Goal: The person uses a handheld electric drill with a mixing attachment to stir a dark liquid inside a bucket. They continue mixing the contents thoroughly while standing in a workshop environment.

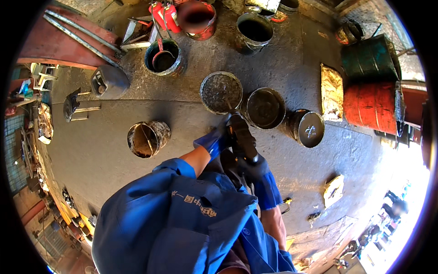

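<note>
Both gloved hands, left hand (213, 140) and right hand (244, 139), close around a dark stick (226, 101) dipping into the grey-filled bucket (221, 92) just ahead; a black-lidded pail (310, 129) sits right, an orange drum (372, 107) beyond.

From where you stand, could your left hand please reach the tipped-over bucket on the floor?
Probably not without stepping over: the left hand is on the black tool, and the tipped bucket lies apart across bare floor.
</note>
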A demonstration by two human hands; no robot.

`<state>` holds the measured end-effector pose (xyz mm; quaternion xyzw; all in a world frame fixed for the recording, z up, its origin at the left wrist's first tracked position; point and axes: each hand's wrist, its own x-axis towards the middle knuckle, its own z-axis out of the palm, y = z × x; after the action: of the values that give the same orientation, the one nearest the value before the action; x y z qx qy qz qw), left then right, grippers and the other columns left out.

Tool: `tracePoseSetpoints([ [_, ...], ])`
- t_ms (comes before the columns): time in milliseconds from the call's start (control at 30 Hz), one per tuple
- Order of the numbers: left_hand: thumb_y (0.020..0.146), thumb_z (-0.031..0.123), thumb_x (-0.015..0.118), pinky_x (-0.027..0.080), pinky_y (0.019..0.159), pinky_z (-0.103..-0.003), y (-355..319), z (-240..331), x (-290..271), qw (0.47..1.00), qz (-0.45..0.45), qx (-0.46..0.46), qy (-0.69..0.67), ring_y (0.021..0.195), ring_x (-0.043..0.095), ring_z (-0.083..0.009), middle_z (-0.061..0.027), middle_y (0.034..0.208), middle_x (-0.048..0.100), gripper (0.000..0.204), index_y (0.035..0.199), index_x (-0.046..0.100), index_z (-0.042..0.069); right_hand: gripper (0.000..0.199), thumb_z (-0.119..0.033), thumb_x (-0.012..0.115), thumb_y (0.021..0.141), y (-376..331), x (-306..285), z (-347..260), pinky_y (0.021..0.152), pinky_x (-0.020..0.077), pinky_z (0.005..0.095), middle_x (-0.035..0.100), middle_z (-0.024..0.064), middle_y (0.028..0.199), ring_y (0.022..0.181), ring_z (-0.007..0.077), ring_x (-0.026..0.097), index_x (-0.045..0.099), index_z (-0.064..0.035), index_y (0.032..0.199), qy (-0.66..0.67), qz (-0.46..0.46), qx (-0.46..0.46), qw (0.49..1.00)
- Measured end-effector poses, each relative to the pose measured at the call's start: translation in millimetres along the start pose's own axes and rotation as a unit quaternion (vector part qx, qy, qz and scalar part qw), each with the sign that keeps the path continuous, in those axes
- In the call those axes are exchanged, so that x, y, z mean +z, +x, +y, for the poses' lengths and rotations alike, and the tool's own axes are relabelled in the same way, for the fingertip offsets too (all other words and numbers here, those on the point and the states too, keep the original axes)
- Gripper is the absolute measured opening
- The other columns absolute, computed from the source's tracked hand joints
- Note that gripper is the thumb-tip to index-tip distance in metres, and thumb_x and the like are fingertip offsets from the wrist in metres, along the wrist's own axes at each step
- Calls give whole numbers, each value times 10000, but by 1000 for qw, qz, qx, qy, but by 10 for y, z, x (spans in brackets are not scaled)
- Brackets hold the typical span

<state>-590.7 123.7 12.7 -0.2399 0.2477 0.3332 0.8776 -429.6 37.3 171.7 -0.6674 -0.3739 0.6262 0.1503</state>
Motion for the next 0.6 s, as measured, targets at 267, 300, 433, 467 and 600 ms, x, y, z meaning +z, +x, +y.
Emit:
tracePoseSetpoints([
  [267,1063,476,513,415,550,-335,188,-15,-354,872,-449,-41,-191,589,479,-136,7,702,447,313,1047,558,166,416,-331,816,877,547,302,63,784,562,328,763,54,963,858,112,671,728,-59,1179,-51,-32,-9,998],
  [300,1063,464,520,390,528,-321,243,-20,-322,836,-496,-59,-229,574,454,-121,13,696,434,298,1063,555,169,416,-331,816,877,546,285,-11,784,562,328,763,54,963,858,112,671,728,-59,1179,-49,-29,-1,998],
  [433,1074,390,543,376,501,-319,383,87,-467,875,-439,-30,-199,529,427,-130,8,686,422,221,1123,551,175,455,-358,822,859,643,300,-194,821,565,348,763,72,972,881,129,673,724,-45,1175,-88,-37,20,995],
  [467,1073,371,551,379,497,-321,518,139,-518,825,-515,-77,-217,520,426,-132,6,683,415,210,1134,555,170,465,-364,822,853,668,327,-194,823,566,352,764,77,973,881,134,676,723,-44,1175,-84,-41,14,996],
  [600,1068,330,564,380,497,-316,437,271,-558,874,-417,-67,-241,518,432,-131,3,672,397,181,1134,540,163,488,-443,798,802,750,324,-284,787,589,445,781,177,983,906,304,763,744,-78,1122,-54,-41,27,997],
])
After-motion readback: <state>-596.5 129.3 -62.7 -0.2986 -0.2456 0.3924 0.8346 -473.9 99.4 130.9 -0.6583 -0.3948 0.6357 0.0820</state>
